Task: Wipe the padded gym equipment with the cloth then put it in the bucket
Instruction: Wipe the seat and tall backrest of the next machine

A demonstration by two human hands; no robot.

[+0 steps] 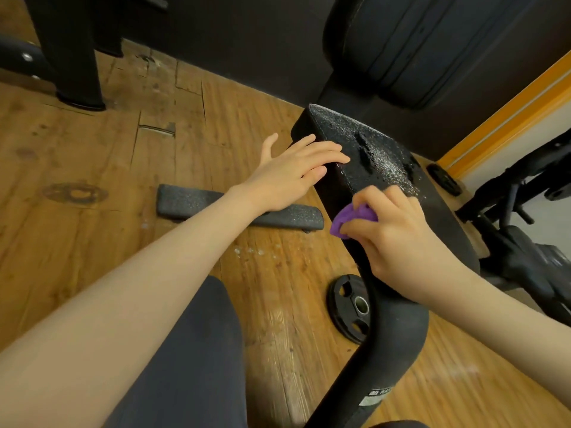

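Your right hand point(398, 239) is bunching the purple cloth point(355, 218), its fingers point(370, 233) curled around it so that only a fold is showing at the thumb side, and it is pressing that cloth against the near side edge of the black padded bench point(364, 149). Your left hand point(293, 174) is lying flat with straight fingers on the pad's upper edge, steadying it. You are judged to be mid-wipe; the speckled top looks unwiped, so the next stroke calls for moving up there. No bucket is showing.
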